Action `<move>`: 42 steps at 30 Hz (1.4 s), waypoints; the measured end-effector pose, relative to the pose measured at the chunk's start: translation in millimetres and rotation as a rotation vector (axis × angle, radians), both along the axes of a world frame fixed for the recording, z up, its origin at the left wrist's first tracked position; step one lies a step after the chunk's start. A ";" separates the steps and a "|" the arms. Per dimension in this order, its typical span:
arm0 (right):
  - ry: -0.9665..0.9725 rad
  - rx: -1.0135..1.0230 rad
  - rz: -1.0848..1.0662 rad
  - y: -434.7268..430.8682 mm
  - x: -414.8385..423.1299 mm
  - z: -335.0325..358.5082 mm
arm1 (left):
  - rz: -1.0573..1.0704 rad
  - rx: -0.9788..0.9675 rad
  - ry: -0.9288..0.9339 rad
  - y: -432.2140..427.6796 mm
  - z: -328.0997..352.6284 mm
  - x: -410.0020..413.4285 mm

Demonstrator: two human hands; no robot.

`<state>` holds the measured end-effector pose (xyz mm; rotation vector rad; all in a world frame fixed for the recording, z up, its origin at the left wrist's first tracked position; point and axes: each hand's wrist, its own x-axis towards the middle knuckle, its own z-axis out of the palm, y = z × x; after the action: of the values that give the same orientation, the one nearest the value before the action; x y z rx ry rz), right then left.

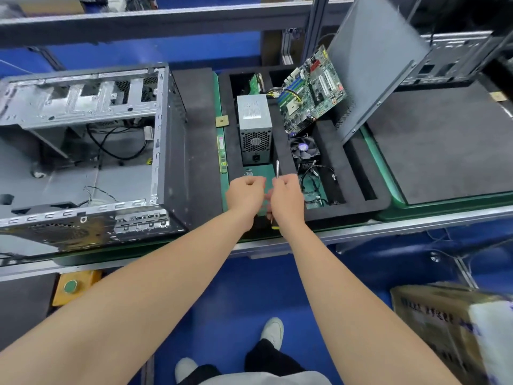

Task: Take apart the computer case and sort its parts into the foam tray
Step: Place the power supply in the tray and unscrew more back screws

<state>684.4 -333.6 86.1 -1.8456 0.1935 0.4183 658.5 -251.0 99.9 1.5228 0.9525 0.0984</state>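
Computer case (83, 151), left half of frame: on its side, open, stripped to bare metal frame and loose black cables inside.
Side panel (369, 70), upper right: grey, tilted, leaning over far right corner of foam tray.
Foam tray (358, 173), centre right: black, several compartments, on green mat.
Motherboard (311, 90), upper centre right: green, propped at an angle in a rear compartment of tray.
Power supply (254, 129), centre: silver box, lying in left compartment, fan grille toward viewer.
Cooler fan (304, 150), centre right: in compartment just right of power supply, black wires coiled below.
Left hand (244, 194), lower centre: clenched in a loose fist over near end of left compartment; contents, if any, cannot be told.
Right hand (287, 195), touching or just beside left hand: closed around screwdriver (277, 169), shaft pointing up toward power supply.
Memory stick (222, 154), left edge of tray: narrow green strip on mat.
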 end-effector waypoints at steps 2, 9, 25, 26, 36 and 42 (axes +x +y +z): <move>-0.049 0.059 0.009 8.1 0.9 18.7 | -0.034 0.056 -0.040 4.2 22.9 3.4; -0.271 0.133 0.078 69.3 -22.3 97.7 | -0.012 0.062 -0.266 60.5 105.4 -23.5; -0.236 0.232 0.683 253.1 -240.4 119.8 | 0.314 0.392 -0.398 262.7 90.0 -283.7; -0.212 0.196 0.715 258.7 -250.3 113.7 | 0.307 0.400 -0.371 270.3 79.9 -296.7; 0.159 0.045 0.654 260.3 -295.3 45.3 | -0.104 0.335 -0.202 318.1 0.2 -310.2; 0.233 0.086 0.531 260.5 -296.4 26.5 | -0.357 0.311 -0.203 331.0 -2.5 -290.2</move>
<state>388.1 -73.1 112.6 -1.7463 -0.1628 0.9959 368.3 80.0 97.4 1.9079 0.5092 0.1468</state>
